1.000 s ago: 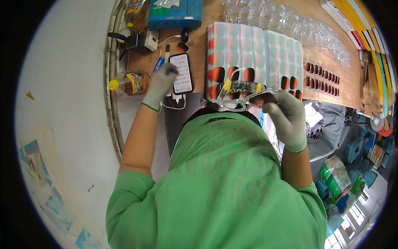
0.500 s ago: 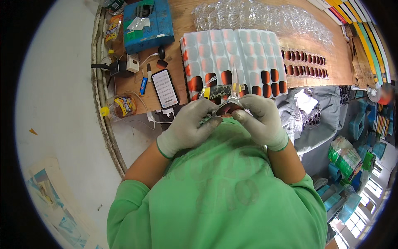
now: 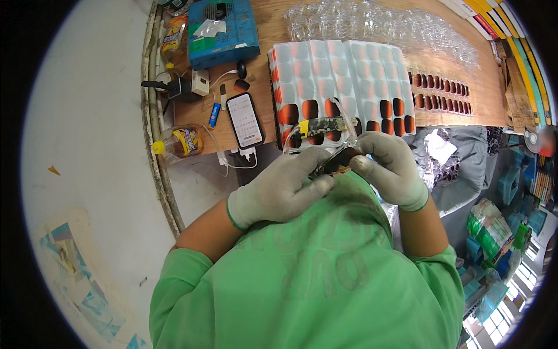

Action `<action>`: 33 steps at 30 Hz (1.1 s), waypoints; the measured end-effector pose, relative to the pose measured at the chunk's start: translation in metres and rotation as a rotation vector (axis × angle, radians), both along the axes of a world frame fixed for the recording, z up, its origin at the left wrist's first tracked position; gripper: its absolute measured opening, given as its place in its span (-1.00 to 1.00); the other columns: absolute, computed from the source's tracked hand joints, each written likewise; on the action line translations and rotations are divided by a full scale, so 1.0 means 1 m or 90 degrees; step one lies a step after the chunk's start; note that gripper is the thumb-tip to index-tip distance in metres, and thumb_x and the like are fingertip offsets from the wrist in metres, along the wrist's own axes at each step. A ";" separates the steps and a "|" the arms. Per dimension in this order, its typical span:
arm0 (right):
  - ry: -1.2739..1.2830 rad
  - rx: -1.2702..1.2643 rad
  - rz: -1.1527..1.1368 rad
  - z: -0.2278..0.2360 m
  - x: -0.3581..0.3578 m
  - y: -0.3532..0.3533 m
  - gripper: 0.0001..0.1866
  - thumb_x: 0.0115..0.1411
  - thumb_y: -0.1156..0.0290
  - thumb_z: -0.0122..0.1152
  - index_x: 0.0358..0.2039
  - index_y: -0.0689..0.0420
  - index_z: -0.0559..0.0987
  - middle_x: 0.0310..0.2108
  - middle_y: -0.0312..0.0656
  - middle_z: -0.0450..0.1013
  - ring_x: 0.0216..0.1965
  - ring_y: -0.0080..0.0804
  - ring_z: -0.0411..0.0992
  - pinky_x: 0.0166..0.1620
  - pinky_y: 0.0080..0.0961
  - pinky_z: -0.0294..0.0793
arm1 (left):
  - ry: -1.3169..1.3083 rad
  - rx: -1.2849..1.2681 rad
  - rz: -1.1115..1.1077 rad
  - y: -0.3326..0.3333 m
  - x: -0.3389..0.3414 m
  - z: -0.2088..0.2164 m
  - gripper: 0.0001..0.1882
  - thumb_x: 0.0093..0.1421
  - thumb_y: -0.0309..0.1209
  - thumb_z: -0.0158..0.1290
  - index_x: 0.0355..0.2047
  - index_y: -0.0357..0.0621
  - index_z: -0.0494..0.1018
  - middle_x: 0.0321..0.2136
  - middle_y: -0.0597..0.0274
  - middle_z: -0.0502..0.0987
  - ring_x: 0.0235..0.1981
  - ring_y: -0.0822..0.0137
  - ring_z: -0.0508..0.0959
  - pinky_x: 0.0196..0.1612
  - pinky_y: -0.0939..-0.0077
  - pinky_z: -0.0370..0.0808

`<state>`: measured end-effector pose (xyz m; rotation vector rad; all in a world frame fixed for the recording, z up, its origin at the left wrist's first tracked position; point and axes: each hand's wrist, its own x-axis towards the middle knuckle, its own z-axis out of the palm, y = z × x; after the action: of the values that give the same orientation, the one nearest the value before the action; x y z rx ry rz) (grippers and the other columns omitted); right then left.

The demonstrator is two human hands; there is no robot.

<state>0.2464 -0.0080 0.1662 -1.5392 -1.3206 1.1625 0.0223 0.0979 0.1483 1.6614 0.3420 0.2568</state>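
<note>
A pair of clear-framed sunglasses (image 3: 343, 158) with dark reddish lenses is held low over the near table edge, clear temples pointing away from me. In a whitish glove, my left hand (image 3: 283, 185) is closed on one end of the frame. My right hand (image 3: 395, 168), gloved too, pinches the other end, its thumb by a lens. Just beyond them lies a tray of lenses (image 3: 366, 87), mostly under whitish film, with a front stretch of bare dark-red lenses. A speckled bar with yellow tape (image 3: 325, 126) lies across its near edge, partly behind the temples.
Left of the tray are a phone (image 3: 244, 121), a blue lighter (image 3: 214, 115), a loose lens (image 3: 242, 85), a bottle (image 3: 185, 141) and a blue box (image 3: 224, 35). Clear frames (image 3: 378, 26) are heaped at the back. Rows of lensed glasses (image 3: 442, 95) lie to the right.
The sunglasses have tilted, their right end now higher and a lens turned more into view. My hands have shifted right with them, and the whole view has moved slightly.
</note>
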 end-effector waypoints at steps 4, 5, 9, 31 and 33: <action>0.094 -0.068 0.081 0.005 0.005 0.007 -0.77 0.25 0.33 0.22 -0.35 0.27 0.55 -0.51 -0.21 0.39 -0.47 -0.53 0.31 -0.37 -0.47 0.35 | 0.058 -0.041 -0.005 -0.001 -0.003 0.006 -0.62 0.39 -0.32 -0.07 0.11 -0.31 0.33 -0.40 0.07 0.61 -0.39 0.16 0.64 -0.26 0.32 0.53; 0.122 -0.073 0.119 0.005 0.007 0.009 -0.76 0.26 0.31 0.21 -0.35 0.27 0.54 -0.51 -0.21 0.38 -0.47 -0.52 0.31 -0.37 -0.46 0.34 | 0.063 -0.036 -0.009 0.001 -0.005 0.008 -0.59 0.39 -0.30 -0.08 0.14 -0.31 0.34 -0.40 0.11 0.63 -0.39 0.24 0.65 -0.26 0.39 0.55; 0.094 -0.023 0.081 0.001 -0.001 0.005 -0.77 0.28 0.34 0.20 -0.34 0.29 0.55 -0.52 -0.21 0.37 -0.48 -0.48 0.31 -0.36 -0.47 0.33 | 0.041 -0.031 0.002 0.003 -0.008 0.017 -0.69 0.39 -0.35 -0.07 0.05 -0.27 0.35 -0.42 -0.01 0.58 -0.37 0.00 0.63 -0.27 0.20 0.51; -0.239 0.075 0.032 0.010 -0.048 0.018 -0.83 0.09 0.49 0.31 -0.30 0.28 0.60 -0.50 0.00 0.45 -0.48 -0.07 0.47 -0.39 -0.30 0.42 | 0.012 0.235 0.199 -0.011 -0.018 -0.007 -0.68 0.23 -0.44 0.10 -0.01 -0.22 0.42 -0.45 -0.01 0.59 -0.44 -0.05 0.64 -0.37 0.21 0.56; -0.232 0.009 0.032 0.013 -0.050 0.019 -0.79 0.06 0.46 0.35 -0.28 0.26 0.60 -0.43 -0.01 0.47 -0.39 -0.04 0.48 -0.30 -0.28 0.44 | 0.027 0.233 0.217 -0.014 -0.021 -0.010 -0.67 0.22 -0.44 0.10 0.00 -0.22 0.42 -0.44 -0.04 0.59 -0.43 -0.07 0.63 -0.37 0.18 0.55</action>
<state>0.1965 0.0113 0.1790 -1.7741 -1.6072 0.9272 0.0015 0.0838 0.1385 1.9641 0.6418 0.5663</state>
